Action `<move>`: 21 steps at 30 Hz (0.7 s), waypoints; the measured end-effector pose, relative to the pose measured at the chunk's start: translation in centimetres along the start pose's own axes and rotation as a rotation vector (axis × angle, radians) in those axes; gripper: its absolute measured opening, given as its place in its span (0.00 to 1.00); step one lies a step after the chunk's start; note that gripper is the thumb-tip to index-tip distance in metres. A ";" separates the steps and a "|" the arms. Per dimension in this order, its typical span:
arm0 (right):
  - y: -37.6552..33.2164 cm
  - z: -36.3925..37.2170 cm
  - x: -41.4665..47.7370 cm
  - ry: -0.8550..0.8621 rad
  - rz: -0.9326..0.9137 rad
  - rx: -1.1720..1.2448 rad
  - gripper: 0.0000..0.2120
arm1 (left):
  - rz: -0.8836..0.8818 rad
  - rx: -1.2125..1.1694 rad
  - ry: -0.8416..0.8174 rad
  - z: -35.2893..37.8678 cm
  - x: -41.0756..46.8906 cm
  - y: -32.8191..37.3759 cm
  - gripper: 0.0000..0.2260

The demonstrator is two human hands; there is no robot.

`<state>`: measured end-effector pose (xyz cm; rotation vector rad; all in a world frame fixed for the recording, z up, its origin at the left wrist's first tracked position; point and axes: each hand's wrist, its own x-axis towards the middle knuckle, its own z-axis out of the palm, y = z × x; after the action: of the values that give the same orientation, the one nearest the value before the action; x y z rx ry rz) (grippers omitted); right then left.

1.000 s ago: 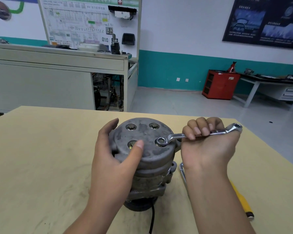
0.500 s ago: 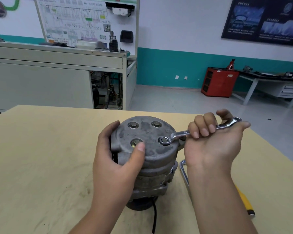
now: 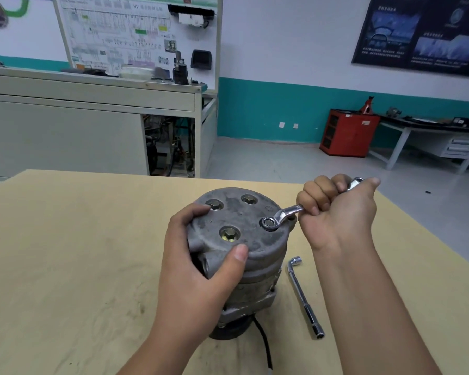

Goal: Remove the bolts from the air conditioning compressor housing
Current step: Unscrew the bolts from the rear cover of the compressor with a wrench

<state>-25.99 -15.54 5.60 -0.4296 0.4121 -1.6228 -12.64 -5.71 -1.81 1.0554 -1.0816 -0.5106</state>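
Compressor [image 3: 244, 215] mid table [image 3: 65, 239]. Left hand [image 3: 190, 266] fingers wrapped round top. Right hand [image 3: 339, 215] fingers clamped on wrench [image 3: 287, 212]; handle swung farther away than moment ago. Right bolt [image 3: 268, 222] likely loosening.

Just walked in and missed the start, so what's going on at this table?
A person is unbolting a compressor standing upright on a wooden table. The left hand grips its top to steady it; the right hand holds a ring wrench with its ring over the right-hand bolt. Three other bolts sit in the top. A socket wrench lies beside it.
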 end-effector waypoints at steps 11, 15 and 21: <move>1.2 3.1 2.8 -0.120 0.356 -0.309 0.28 | -0.019 -0.032 -0.069 -0.7 1.4 0.4 0.18; 0.8 3.2 3.8 -0.169 0.523 -0.331 0.28 | -0.013 -0.038 -0.117 0.1 1.0 0.2 0.19; -0.9 1.4 4.5 -0.085 0.422 0.352 0.20 | -0.048 -0.107 -0.143 0.6 1.3 0.2 0.19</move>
<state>-26.41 -19.94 7.42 -0.1307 0.1334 -1.2274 -12.69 -6.91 -0.98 0.9637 -1.1435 -0.6841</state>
